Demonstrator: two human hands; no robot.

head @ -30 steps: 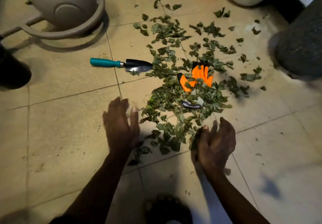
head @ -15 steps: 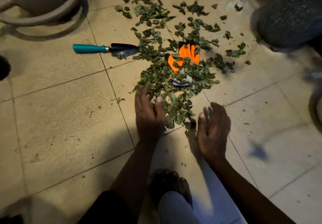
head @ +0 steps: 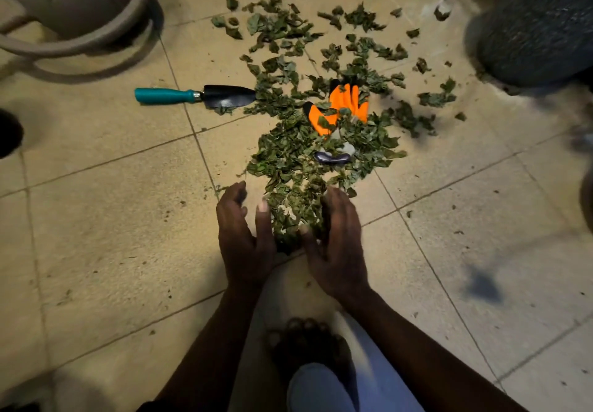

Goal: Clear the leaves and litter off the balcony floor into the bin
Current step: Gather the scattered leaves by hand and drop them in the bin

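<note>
1. Left hand (head: 245,241) and right hand (head: 338,245) are facing each other, palms inward. Fingers are loosely curved and unclenched, bracketing the near end of the leaves (head: 288,168).
2. The leaves are lying on the tiled floor (head: 112,251), spreading ahead of both hands.
3. An orange glove (head: 345,100) is sitting half-buried in the pile, beyond the right hand.
4. A trowel (head: 199,95) is lying ahead-left of the left hand, its blade tip meeting the pile's edge.
5. A dark textured container (head: 539,20) is standing far ahead-right; I cannot tell whether it is the bin.

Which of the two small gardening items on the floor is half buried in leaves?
The orange glove, with leaves lying over it mid-pile. The teal-handled trowel lies beside the pile, only its blade tip at the leaves.
</note>
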